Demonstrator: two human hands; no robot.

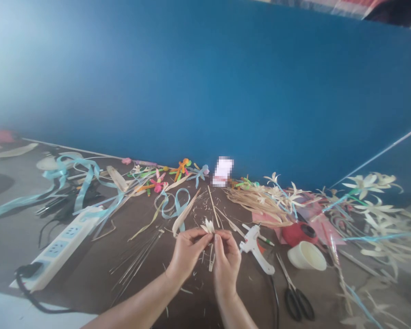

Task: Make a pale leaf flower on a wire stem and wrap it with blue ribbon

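Between my two hands is a small cream flower [208, 225] of pale, pointed petals, which look like dried husk. My left hand [189, 250] pinches its base from the left with thumb and forefinger. From the other side my right hand [227, 256] grips it the same way, the fingertips of both hands nearly touching. Below the flower a pale strip [211, 260] shows between the hands; whether it joins the flower I cannot tell. A white glue gun [255, 249] lies just right of my right hand, and black-handled scissors [296, 292] lie farther right.
A white power strip [63, 244] with a black plug lies at the left, blue ribbon [89, 171] behind it. Thin wires [137, 260] lie left of my hands. At right stand a cream cup [306, 256], a red roll [298, 233] and finished husk flowers [365, 185]. A blue wall [205, 91] rises behind.
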